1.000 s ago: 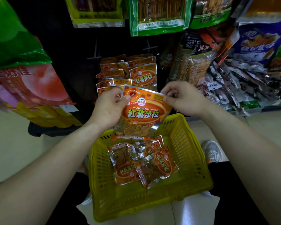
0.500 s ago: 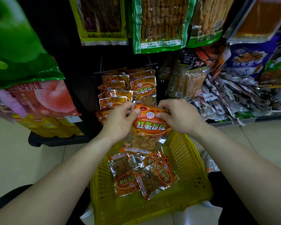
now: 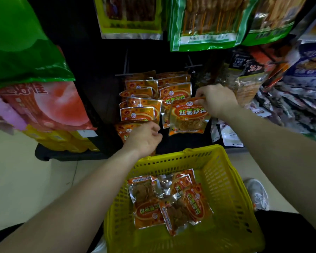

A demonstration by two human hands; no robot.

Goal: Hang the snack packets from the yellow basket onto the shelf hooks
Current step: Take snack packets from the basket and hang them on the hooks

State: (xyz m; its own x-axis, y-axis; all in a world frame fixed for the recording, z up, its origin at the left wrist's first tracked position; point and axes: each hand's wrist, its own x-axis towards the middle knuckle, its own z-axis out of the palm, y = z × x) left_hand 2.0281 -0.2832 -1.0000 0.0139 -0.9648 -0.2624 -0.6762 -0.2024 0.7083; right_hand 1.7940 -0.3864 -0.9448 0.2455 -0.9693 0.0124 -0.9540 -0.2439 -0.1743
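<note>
A single wide-angle view from the person's head, facing forward and steeply down. The basket (image 3: 221, 179) sits close beneath in the lower centre; the shelf (image 3: 98, 70) with hung packets (image 3: 175, 92) spans the upper frame, close ahead. Edges bow outward.

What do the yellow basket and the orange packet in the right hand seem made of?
The yellow slotted basket looks like moulded plastic, semi-glossy, with uniform slots. The orange snack packet looks like thin glossy film, probably foil-backed: silvery edges glint, surface crinkles.
</note>
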